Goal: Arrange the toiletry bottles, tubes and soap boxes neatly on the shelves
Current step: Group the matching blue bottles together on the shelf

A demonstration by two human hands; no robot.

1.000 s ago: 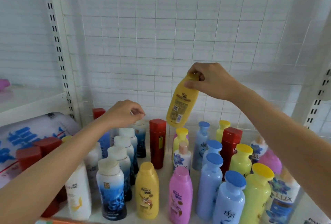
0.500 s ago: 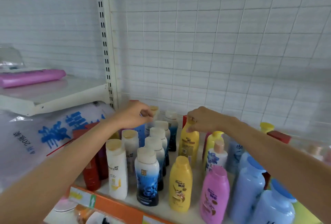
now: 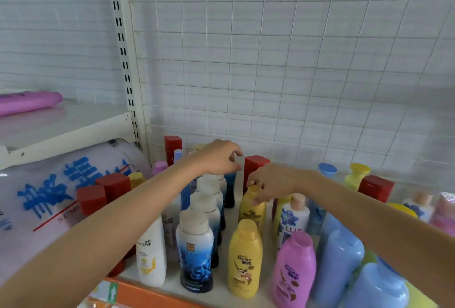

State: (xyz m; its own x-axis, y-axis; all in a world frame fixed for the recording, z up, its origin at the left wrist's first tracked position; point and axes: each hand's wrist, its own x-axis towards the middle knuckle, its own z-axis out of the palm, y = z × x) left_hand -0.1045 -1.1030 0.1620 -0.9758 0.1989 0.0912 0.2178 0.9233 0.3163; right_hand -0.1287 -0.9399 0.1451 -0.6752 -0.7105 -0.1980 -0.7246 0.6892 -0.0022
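Observation:
A yellow bottle (image 3: 252, 209) stands upright on the white shelf (image 3: 219, 294), behind a second yellow bottle (image 3: 245, 258). My right hand (image 3: 273, 181) is closed over its cap from above. My left hand (image 3: 218, 157) hovers over the back of a row of white-capped blue bottles (image 3: 195, 251), thumb and forefinger apart with nothing between them. A dark blue bottle (image 3: 230, 192) stands just under it, its cap hidden by the hand. A red box (image 3: 253, 167) stands between my two hands, against the back.
Pink bottle (image 3: 294, 268) and light blue bottles (image 3: 341, 253) crowd the right front. Red boxes (image 3: 114, 184) and a white Pantene bottle (image 3: 150, 253) stand left. A plastic bag with blue characters (image 3: 61, 184) lies beyond the post (image 3: 123, 49). A wire grid (image 3: 270, 61) backs the shelf.
My right hand brought the yellow bottle down from the air and stood it behind the front yellow bottle. My left hand's fingers have spread apart. The view has moved closer.

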